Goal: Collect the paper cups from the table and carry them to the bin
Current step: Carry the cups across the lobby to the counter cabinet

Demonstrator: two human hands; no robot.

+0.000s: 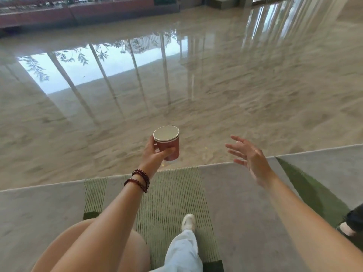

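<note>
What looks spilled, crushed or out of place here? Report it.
Nothing stands out. The left hand holds the red paper cup upright and undented, with no spill visible on the shiny floor or the rug. The right hand is open and empty.

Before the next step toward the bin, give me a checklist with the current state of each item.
1. Cup held: ok. The left hand wraps the red paper cup, fingers across its side.
2. Cup upright: ok, rim up, only slightly tilted.
3. Cup empty or stacked: cannot tell; the opening looks pale and flat.
4. Right hand free: ok, open, fingers spread, holding nothing.
5. Path ahead: ok. The carpet edge gives way to bare glossy floor.
6. Bin located: cannot tell; none is in view.
</note>
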